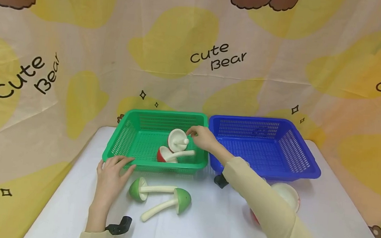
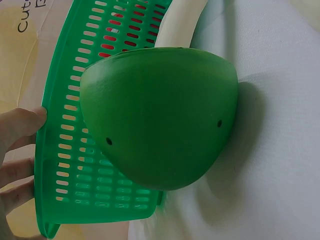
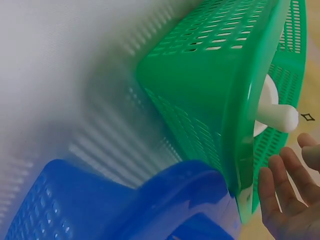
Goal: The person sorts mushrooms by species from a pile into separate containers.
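Observation:
Two red toy mushrooms lie in the green basket (image 1: 152, 164): one has its white underside (image 1: 176, 138) up, the other its red cap (image 1: 163, 154) to the left. My right hand (image 1: 202, 138) hovers over the basket's right side. In the right wrist view its fingers (image 3: 287, 180) are spread and hold nothing, just apart from a white stem (image 3: 280, 117). With the thumb outside and fingers over the rim, my left hand (image 1: 112, 176) holds the basket's front left edge. Two green toy mushrooms (image 1: 183, 200) lie before the basket; one green cap (image 2: 160, 120) fills the left wrist view.
A blue basket (image 1: 308, 171) stands right of the green one, their rims close together. Under my right forearm, partly hidden, lies a red-rimmed white mushroom cap (image 1: 287, 195) with some red beside it. Behind the white table (image 1: 201, 233) hangs a printed cloth (image 1: 173, 38).

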A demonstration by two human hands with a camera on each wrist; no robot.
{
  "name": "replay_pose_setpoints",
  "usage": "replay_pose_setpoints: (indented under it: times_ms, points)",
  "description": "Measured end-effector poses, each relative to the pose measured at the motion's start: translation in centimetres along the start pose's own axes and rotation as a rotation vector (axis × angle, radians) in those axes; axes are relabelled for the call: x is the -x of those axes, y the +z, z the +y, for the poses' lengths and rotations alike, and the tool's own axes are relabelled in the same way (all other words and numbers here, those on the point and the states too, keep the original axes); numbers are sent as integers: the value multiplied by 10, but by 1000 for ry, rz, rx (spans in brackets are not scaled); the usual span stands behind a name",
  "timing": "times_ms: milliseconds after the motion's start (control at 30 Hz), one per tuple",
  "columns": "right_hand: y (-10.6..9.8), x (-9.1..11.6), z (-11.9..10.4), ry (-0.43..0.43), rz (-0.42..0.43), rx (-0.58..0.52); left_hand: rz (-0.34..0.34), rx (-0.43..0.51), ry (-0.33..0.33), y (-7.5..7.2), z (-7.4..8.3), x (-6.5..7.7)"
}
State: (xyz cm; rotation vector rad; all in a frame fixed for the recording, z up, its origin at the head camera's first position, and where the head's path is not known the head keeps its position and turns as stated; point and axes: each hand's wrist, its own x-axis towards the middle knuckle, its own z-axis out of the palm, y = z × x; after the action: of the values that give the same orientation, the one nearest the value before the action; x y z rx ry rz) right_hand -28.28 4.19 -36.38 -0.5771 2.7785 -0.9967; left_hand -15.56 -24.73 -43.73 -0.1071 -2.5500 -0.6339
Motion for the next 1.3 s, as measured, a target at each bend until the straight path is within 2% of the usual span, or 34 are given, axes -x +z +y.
replay_pose_setpoints:
  times_ms: [333,733,1000,1300]
  points:
    - [-14,16,5,-59,24,5,-14,7,-2,0,4,3]
    - [-37,56,11,-142,77,-22,-9,9,7,-2,4,1]
    - [-53,85,17,-116,83,-41,-13,15,6,-1,3,1]
    - [-65,116,28,-142,114,-22,-11,11,9,-1,5,0]
